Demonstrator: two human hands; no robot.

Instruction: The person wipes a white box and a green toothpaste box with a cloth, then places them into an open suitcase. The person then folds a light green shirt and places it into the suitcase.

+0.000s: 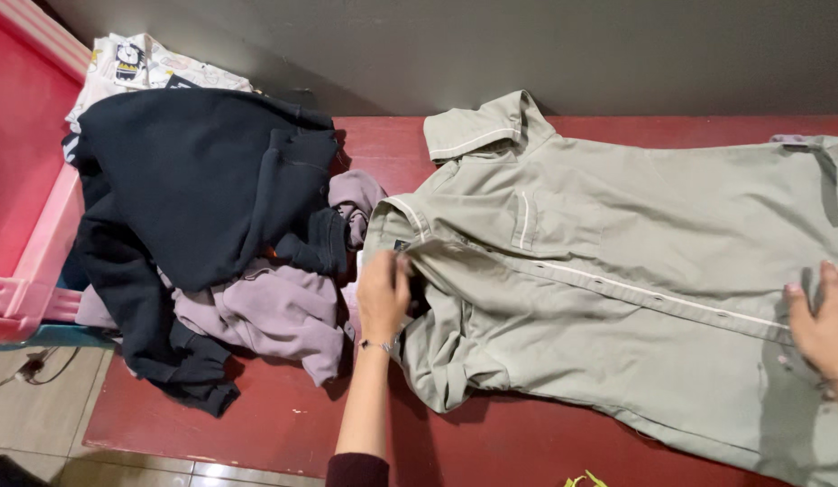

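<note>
A sage-green short-sleeved garment (pixel 635 261) with white piping and a buttoned front lies spread flat on a dark red table (pixel 256 424). My left hand (pixel 383 293) pinches the collar edge at the garment's left end, fingers closed on the cloth. My right hand (pixel 823 320) rests flat on the green fabric at the right edge of view, fingers apart, pressing down near the button strip. A thin bracelet circles my left wrist.
A heap of clothes sits to the left: a black sweatshirt (pixel 193 180), a mauve garment (pixel 274 311) under it, and a white printed piece (pixel 135 63) behind. A pink plastic frame (pixel 40 243) borders the far left. Tiled floor (pixel 40 406) shows below the table edge; a grey wall (pixel 527 45) runs behind.
</note>
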